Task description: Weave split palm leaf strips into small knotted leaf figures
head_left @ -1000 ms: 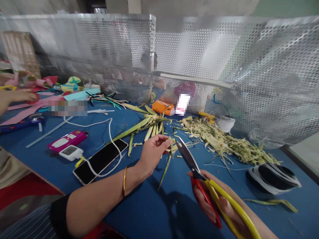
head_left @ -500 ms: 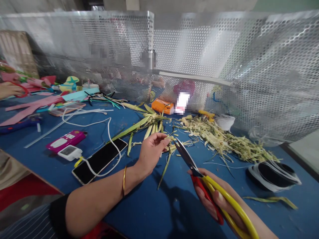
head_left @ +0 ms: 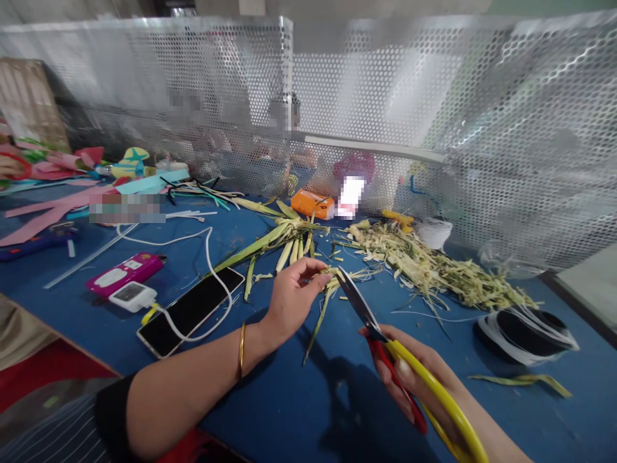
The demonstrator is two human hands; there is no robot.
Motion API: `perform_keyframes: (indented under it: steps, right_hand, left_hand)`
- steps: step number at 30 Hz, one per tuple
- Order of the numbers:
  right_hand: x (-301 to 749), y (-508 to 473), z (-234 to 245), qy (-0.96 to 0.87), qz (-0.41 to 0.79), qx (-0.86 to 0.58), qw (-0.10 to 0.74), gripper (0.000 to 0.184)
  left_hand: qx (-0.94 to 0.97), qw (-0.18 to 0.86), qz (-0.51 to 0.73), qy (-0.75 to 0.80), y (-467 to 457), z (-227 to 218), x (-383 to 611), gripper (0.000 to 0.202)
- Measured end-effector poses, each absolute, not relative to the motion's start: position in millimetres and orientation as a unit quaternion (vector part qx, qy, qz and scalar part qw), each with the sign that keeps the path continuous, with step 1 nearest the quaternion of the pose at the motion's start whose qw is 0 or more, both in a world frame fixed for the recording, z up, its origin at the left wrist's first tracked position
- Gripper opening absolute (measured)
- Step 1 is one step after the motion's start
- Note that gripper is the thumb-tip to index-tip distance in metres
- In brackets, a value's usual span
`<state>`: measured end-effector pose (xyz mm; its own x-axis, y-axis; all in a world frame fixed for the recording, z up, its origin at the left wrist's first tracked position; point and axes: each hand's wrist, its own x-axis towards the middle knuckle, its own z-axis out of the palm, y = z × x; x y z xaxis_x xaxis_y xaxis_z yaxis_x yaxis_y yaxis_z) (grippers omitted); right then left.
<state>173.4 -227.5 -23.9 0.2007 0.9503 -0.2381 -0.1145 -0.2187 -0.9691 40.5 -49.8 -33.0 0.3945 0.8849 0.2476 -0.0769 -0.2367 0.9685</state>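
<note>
My left hand [head_left: 293, 297] pinches a thin green palm-leaf strip [head_left: 319, 312] that hangs down toward the blue table [head_left: 289, 399]. My right hand [head_left: 418, 379] grips scissors [head_left: 385, 344] with red and yellow handles. The blades are closed and point up-left, their tip right beside the pinched strip. A bundle of green leaf stalks [head_left: 284, 238] lies just beyond my left hand.
A heap of leaf trimmings [head_left: 434, 270] lies at the right, with a black tape roll [head_left: 527, 326] beyond it. A phone [head_left: 193, 310], white charger cable [head_left: 209, 257] and pink power bank [head_left: 123, 273] sit at the left. A perforated metal screen [head_left: 385, 96] backs the table. Pink paper strips [head_left: 53, 209] lie far left.
The scissor blades have closed and their tip has moved slightly toward the strip in my left hand. The other person's hand at the far left has gone out of view.
</note>
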Motion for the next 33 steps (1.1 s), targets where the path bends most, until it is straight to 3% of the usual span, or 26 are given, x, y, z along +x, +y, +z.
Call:
perform_keyframes:
  steps: [17, 24, 29, 33]
  right_hand:
    - [156.0, -219.3, -39.1, -0.343, 0.45, -0.656, 0.499, 0.064]
    - [146.6, -219.9, -35.0, -0.333, 0.421, -0.669, 0.514, 0.063]
    - [167.3, -219.2, -34.6, -0.33, 0.336, -0.683, 0.559, 0.061]
    - [201.9, -216.7, -41.8, -0.409, 0.231, -0.762, 0.446, 0.055]
  left_hand:
    - [0.688, 0.488, 0.44, 0.307, -57.7, -34.9, 41.1, 0.008]
    - [0.665, 0.518, 0.441, 0.309, -56.2, -33.7, 41.3, 0.009]
    - [0.596, 0.589, 0.438, 0.325, -51.5, -29.6, 42.1, 0.019]
    - [0.538, 0.647, 0.415, 0.347, -49.0, -29.1, 42.7, 0.024]
